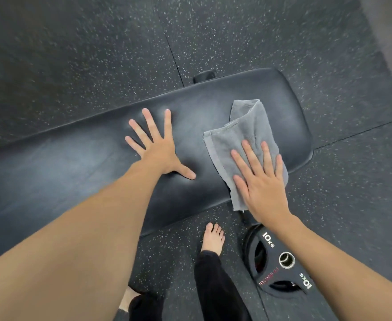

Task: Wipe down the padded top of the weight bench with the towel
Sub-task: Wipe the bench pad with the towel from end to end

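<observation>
The black padded bench top (79, 172) runs from the left edge to its rounded end at the right. A grey folded towel (241, 135) lies on that right end, its near corner hanging over the front edge. My right hand (261, 181) presses flat on the towel's near part, fingers spread, palm down. My left hand (157, 147) rests flat on the bare pad to the left of the towel, fingers splayed, holding nothing.
A black 10 kg weight plate (280, 265) lies on the speckled rubber floor (74, 66) just in front of the bench's right end, under my right forearm. My bare foot (212, 237) stands beside it. A bench leg foot (204, 76) pokes out behind the pad.
</observation>
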### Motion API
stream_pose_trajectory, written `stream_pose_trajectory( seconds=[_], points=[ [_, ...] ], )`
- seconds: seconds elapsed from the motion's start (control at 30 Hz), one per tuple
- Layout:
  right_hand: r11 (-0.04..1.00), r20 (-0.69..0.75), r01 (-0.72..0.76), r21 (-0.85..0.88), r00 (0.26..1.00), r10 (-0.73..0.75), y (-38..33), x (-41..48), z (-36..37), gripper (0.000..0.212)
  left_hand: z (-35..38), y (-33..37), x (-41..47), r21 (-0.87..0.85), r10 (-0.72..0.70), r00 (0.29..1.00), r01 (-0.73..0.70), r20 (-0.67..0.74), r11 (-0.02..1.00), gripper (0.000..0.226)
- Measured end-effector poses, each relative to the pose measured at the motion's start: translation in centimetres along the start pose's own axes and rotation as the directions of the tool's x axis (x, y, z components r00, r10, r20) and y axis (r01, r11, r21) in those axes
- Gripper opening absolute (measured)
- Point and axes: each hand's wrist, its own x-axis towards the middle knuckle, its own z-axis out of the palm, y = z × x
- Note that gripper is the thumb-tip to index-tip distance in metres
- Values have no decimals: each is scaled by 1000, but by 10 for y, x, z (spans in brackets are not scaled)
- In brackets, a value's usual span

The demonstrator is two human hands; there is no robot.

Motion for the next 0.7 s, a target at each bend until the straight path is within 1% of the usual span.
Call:
stream_pose_trajectory(
  seconds=[0.17,0.3,0.33,0.37,0.43,0.47,0.5,0.53,0.63,0.7],
  points=[
    [994,-22,-80,71,996,81,-14,20,-2,55,0,0,7,22,-18,1000,18,10,1000,176],
    [973,-65,-188,135,978,198,-42,94,-7,55,3,2,11,22,-55,998,55,14,998,177],
    [975,-75,-169,144,981,181,-49,117,-9,55,4,2,11,25,-59,998,58,9,998,177],
    [983,-79,-112,143,989,124,-55,138,-10,54,4,2,11,27,-59,998,59,5,998,177],
    [993,-74,47,110,996,-39,-58,169,-12,53,5,1,12,22,-56,998,56,0,998,177],
    [991,-69,97,96,993,-90,-51,179,-13,52,5,2,12,19,-56,998,56,-1,998,177],
    [990,-60,101,94,994,-95,-40,186,-15,52,5,2,13,16,-55,998,55,-1,998,177],
    [993,-52,66,100,997,-61,-26,192,-18,52,5,2,12,12,-55,998,55,-1,998,177],
    [986,-17,-125,112,992,128,26,198,-30,54,5,2,11,14,-51,999,51,3,999,177],
    [976,8,-185,110,983,185,56,192,-36,54,5,2,10,12,-46,999,46,3,999,177]
  ],
)
